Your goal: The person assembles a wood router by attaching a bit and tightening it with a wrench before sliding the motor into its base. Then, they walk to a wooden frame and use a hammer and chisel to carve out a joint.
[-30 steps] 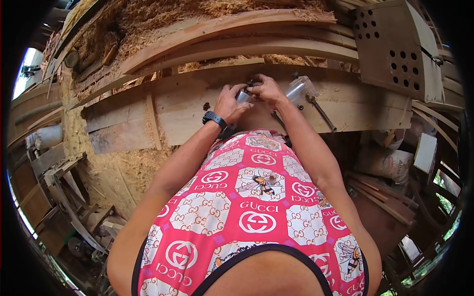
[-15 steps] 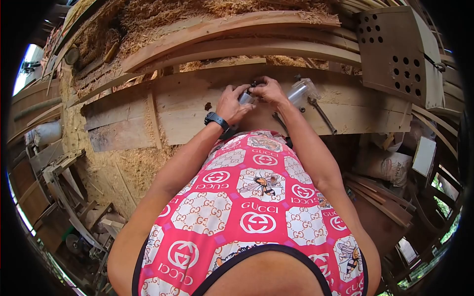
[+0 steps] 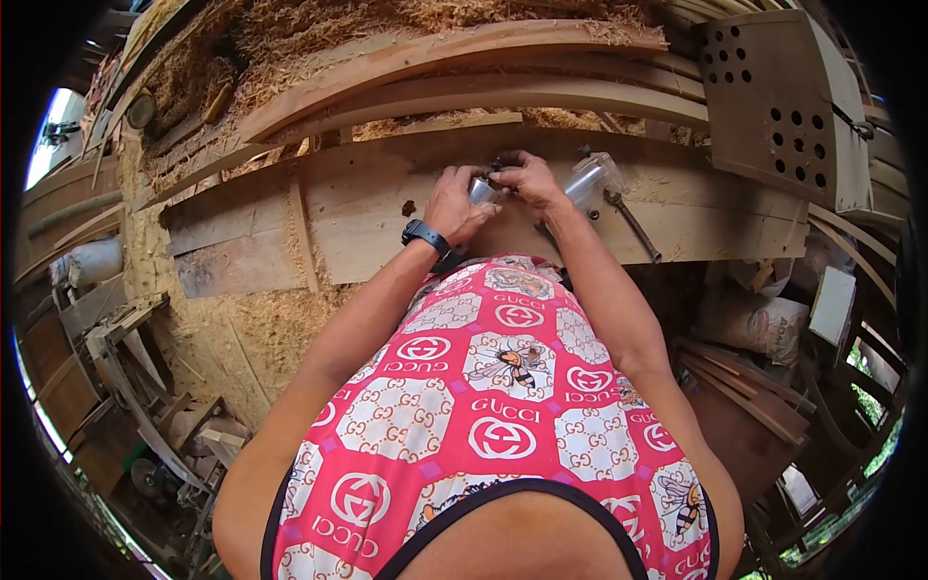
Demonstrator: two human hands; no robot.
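Note:
A small silver metal cylinder point(image 3: 480, 190) is gripped by my left hand point(image 3: 452, 205), which wears a dark watch at the wrist. Just to its right, my right hand point(image 3: 529, 181) pinches a small dark part point(image 3: 496, 166) at the cylinder's upper end. Both hands are over the wooden plank bench point(image 3: 367, 184). Beyond my right wrist lies a larger clear and silver cylindrical piece point(image 3: 588, 181). A wrench point(image 3: 633, 227) rests on the planks to the right of it. Another dark tool is mostly hidden under my right forearm.
Long curved boards point(image 3: 464, 92) and wood shavings point(image 3: 309, 48) lie beyond the bench. At the upper right stands a wooden box with round holes point(image 3: 773, 106). Wood strips point(image 3: 735, 382) and a sack point(image 3: 764, 324) are lower right; a metal and wood frame point(image 3: 126, 338) is at left.
My left fingers have shifted slightly, and more of the silver cylinder's top shows. My right hand remains at nearly the same place, on the small dark part.

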